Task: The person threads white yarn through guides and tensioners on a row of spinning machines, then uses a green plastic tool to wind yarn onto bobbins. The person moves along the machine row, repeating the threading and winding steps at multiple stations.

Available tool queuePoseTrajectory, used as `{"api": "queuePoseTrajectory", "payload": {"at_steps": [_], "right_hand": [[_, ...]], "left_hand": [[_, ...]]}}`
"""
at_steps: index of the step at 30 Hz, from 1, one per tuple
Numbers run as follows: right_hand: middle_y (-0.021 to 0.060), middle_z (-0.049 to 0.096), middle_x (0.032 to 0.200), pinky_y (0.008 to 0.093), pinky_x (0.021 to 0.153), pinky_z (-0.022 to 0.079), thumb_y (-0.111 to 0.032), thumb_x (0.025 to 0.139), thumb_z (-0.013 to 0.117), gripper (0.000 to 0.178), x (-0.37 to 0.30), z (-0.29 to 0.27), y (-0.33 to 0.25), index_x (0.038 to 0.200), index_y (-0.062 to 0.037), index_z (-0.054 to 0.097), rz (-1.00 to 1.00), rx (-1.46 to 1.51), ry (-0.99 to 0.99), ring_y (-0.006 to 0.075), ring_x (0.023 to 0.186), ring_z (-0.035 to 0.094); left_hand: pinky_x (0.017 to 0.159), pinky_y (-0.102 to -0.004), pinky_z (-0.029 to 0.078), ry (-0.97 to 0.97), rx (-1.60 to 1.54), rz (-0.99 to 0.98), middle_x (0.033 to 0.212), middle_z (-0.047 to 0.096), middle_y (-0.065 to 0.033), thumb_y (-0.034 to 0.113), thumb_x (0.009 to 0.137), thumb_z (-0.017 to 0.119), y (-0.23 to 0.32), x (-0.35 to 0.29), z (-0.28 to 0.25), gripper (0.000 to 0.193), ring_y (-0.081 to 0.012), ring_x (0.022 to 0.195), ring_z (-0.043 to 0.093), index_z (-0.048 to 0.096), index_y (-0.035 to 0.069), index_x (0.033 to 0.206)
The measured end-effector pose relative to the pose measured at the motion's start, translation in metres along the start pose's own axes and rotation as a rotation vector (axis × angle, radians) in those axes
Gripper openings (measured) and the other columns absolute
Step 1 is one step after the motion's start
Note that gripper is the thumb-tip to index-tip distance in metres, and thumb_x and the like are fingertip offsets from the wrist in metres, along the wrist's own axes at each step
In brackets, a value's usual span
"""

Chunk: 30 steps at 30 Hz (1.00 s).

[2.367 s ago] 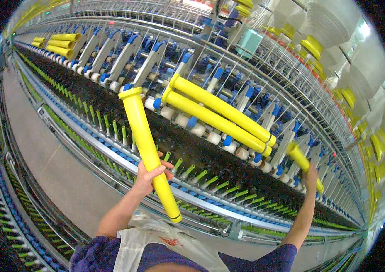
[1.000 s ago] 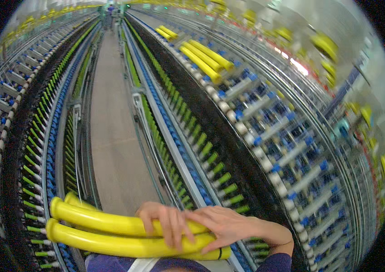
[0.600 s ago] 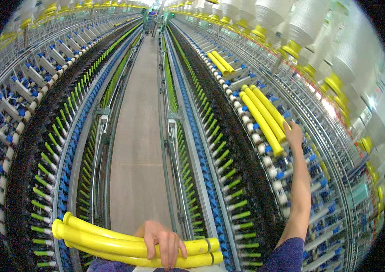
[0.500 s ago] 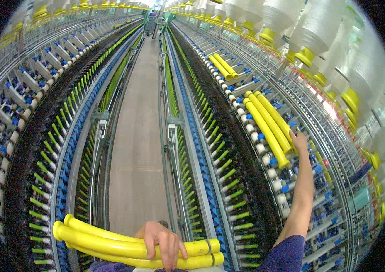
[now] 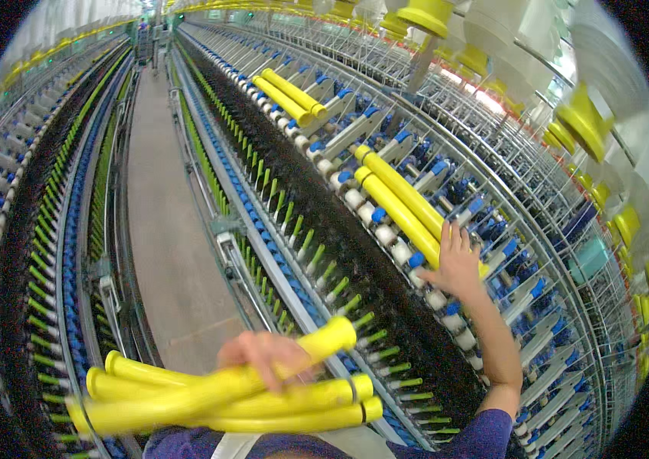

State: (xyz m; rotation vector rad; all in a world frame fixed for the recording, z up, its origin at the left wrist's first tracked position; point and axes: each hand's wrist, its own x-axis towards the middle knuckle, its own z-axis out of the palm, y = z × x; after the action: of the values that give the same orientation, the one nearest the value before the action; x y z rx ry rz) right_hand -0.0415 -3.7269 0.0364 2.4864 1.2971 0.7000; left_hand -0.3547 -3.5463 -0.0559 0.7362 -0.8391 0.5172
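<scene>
The left hand (image 5: 263,356) was closed round one of several yellow tubes (image 5: 279,398) — light, stiff, smooth, best gripped mid-length; the right hand (image 5: 458,264) lay spread on racked tubes (image 5: 401,203).

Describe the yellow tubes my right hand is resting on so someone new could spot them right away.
Start at the long spinning frame on the right of the aisle. Partway up its sloping blue-and-grey arms, the right hand lies on a pair of long yellow tubes set side by side. A similar pair lies farther along; only this nearer one has a hand on it.
</scene>
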Motion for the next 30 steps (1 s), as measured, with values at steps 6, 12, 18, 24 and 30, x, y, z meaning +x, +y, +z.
{"api": "queuePoseTrajectory", "payload": {"at_steps": [6, 12, 18, 24, 30], "right_hand": [[0.0159, 0.040, 0.132, 0.0546, 0.096, 0.032, -0.034, 0.053, 0.080, 0.105, 0.026, 0.052, 0.007, 0.139, -0.0034, 0.027, 0.343, -0.173, -0.060, 0.0333, 0.119, 0.040], [0.0172, 0.045, 0.124, 0.0508, 0.094, 0.033, -0.023, 0.055, 0.075, 0.088, 0.101, -0.037, -0.025, 0.132, -0.0011, 0.037, 0.052, -0.739, 0.581, 0.0357, 0.111, 0.045], [0.0212, 0.045, 0.124, 0.0460, 0.098, 0.033, -0.033, 0.061, 0.078, 0.090, 0.236, -0.123, -0.210, 0.132, 0.0020, 0.035, -0.474, 0.464, 0.007, 0.0386, 0.115, 0.044], [0.0223, 0.033, 0.140, 0.0509, 0.101, 0.034, -0.042, 0.068, 0.076, 0.093, 0.481, -0.014, -0.328, 0.136, 0.0006, 0.030, -0.316, 0.582, -0.185, 0.0368, 0.127, 0.036], [0.0202, 0.038, 0.135, 0.0552, 0.096, 0.038, -0.034, 0.060, 0.079, 0.106, 0.640, 0.100, -0.322, 0.142, -0.0038, 0.018, 0.346, -0.191, -0.053, 0.0353, 0.123, 0.041]], "left_hand": [[0.107, -0.0571, 0.012, -1.164, 0.067, -0.213, 0.122, 0.054, -0.0176, 0.031, 0.097, 0.041, 0.081, 0.028, -0.092, 0.040, -0.0377, 0.124, 0.042, 0.056, -0.003, 0.112], [0.107, -0.0520, 0.021, -1.150, -0.030, -0.422, 0.129, 0.047, -0.0210, 0.025, 0.097, 0.042, 0.170, 0.050, -0.191, 0.042, -0.0389, 0.127, 0.037, 0.048, -0.008, 0.123], [0.104, -0.0446, 0.034, 0.644, -0.128, 0.032, 0.129, 0.050, -0.0167, 0.043, 0.094, 0.041, 0.234, 0.069, -0.268, 0.055, -0.0339, 0.123, 0.043, 0.048, 0.000, 0.127], [0.110, -0.0425, 0.016, -0.932, 0.240, 0.026, 0.111, 0.062, -0.0183, 0.048, 0.090, 0.043, 0.321, 0.068, -0.393, 0.054, -0.0391, 0.108, 0.055, 0.066, 0.000, 0.103], [0.109, -0.0466, 0.016, -0.943, 0.226, -0.140, 0.110, 0.063, -0.0167, 0.045, 0.092, 0.040, 0.382, 0.063, -0.516, 0.054, -0.0387, 0.110, 0.054, 0.065, -0.001, 0.103]]}}
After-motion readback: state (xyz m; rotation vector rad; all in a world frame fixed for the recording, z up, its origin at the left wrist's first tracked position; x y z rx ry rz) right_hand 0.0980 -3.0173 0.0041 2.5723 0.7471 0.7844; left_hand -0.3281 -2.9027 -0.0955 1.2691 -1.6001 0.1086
